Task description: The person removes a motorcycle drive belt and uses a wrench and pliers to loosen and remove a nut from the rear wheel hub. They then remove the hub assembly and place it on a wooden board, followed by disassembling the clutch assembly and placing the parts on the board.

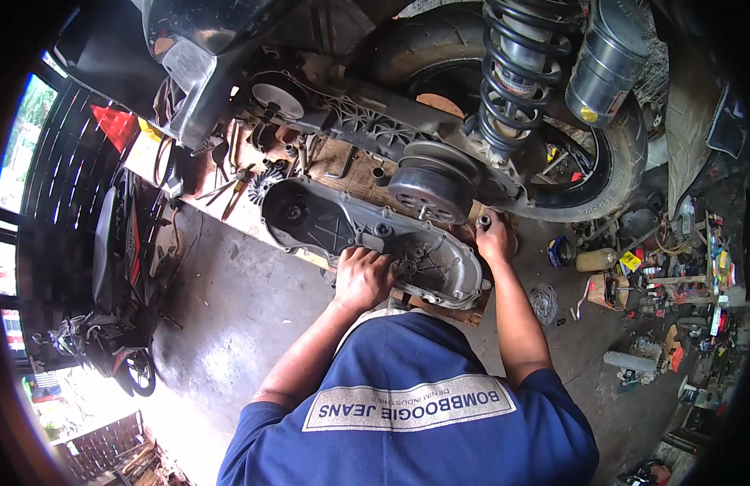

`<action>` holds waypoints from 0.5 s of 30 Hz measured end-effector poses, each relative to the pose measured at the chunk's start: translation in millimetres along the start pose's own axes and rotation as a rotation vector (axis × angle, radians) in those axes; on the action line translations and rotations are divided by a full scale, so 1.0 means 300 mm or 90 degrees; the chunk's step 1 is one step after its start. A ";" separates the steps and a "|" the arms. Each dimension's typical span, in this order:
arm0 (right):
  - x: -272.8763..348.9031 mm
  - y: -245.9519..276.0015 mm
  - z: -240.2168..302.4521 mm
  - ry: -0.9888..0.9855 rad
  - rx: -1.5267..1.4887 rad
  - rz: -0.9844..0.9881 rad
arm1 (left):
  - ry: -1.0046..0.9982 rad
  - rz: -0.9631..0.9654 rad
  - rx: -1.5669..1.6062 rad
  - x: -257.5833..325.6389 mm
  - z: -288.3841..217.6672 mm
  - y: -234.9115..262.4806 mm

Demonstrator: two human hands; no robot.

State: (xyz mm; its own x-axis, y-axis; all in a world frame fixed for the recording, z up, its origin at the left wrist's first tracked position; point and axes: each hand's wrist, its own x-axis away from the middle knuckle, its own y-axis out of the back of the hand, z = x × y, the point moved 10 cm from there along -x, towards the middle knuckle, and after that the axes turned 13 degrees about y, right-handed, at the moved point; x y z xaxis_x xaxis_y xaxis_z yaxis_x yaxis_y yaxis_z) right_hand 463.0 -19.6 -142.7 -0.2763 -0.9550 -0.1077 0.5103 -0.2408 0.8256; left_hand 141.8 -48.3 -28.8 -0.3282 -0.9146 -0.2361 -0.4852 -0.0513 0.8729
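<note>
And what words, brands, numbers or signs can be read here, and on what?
I won't copy wording, but lettering shows on:
Navy shirt: pale patch, clear letters, upside down.
Large tyre: sidewall marking, too small to read.
Shock absorber: label, too small.
Silver canister: small print, too blurred.

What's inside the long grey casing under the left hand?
The casing shows a round hub toward its left end and small round fittings farther right. The left hand covers part of its near side; whatever lies beneath the hand can't be seen.
</note>
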 end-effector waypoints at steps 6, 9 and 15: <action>0.096 0.083 0.056 -0.004 -0.142 -0.169 | 0.033 -0.008 0.035 -0.005 0.017 0.007; 0.147 0.105 0.070 -0.081 -0.210 -0.160 | 0.143 0.032 0.226 -0.056 0.040 0.046; 0.205 0.194 0.389 0.127 -0.592 -0.264 | 0.293 0.152 0.801 -0.201 0.015 0.058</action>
State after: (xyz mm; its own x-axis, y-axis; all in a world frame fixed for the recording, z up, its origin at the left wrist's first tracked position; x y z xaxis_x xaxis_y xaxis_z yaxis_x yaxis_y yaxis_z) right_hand 380.7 -72.0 -36.6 -0.4772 -0.7579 -0.4449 0.8563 -0.5148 -0.0416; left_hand 149.7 7.9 -1.2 -0.3297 -0.9123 0.2428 -0.9409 0.2965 -0.1634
